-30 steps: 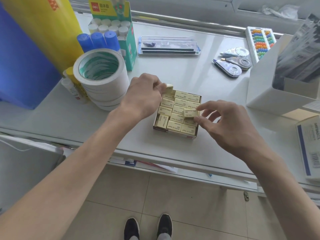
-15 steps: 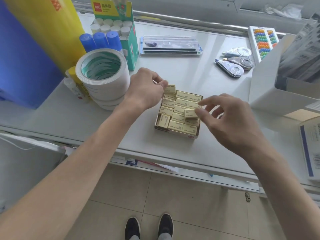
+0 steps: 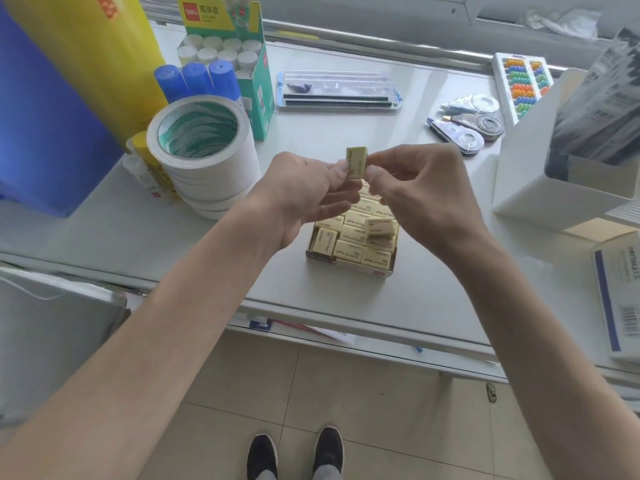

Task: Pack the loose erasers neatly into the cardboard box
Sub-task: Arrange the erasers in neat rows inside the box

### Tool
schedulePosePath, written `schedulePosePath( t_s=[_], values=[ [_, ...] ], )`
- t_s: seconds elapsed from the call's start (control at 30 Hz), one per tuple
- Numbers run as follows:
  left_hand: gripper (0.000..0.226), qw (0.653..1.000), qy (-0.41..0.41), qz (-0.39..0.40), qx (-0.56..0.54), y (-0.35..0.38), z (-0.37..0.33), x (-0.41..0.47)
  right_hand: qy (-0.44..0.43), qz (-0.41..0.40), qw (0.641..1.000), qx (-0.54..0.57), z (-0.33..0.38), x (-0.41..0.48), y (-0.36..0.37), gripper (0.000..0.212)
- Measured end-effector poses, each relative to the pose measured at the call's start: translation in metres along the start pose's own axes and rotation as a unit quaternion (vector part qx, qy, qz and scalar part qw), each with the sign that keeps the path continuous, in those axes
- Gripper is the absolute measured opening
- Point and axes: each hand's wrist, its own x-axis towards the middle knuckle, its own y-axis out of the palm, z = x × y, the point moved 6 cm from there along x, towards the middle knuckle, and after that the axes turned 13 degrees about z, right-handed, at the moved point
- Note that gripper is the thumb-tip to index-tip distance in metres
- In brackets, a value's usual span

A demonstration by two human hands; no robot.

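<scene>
Both hands cover the far rows of the cardboard box, so the erasers beneath them can't be counted. The left hand and right hand hide the lower part of the raised eraser; its print is unreadable. Right of the right hand, a booklet runs off the frame edge.
</scene>
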Motion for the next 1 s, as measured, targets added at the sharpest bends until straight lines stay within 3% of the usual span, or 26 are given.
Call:
schedulePosePath(
  t_s=[0.27, 0.5, 0.77, 0.9, 1.0],
  values=[
    [0.014, 0.995, 0.006, 0.013, 0.094, -0.003, -0.007, -0.004, -0.012, 0.059, 0.997, -0.056, 0.007, -0.006, -0.005, 0.022],
    [0.027, 0.991, 0.003, 0.033, 0.129, -0.002, -0.01, -0.008, -0.035, 0.049, 0.992, -0.115, 0.01, -0.006, -0.008, 0.015],
    [0.011, 0.946, 0.041, -0.124, 0.295, -0.021, -0.001, -0.012, -0.007, 0.052, 0.992, -0.113, -0.001, 0.004, 0.0, 0.019],
    [0.022, 0.936, 0.018, -0.152, 0.318, -0.022, 0.01, -0.008, -0.018, 0.099, 0.988, -0.116, 0.0, 0.014, 0.014, 0.018],
    [0.018, 0.939, 0.013, -0.163, 0.301, -0.025, 0.016, -0.005, -0.029, 0.141, 0.977, -0.158, -0.003, 0.024, 0.027, 0.02]
  ],
)
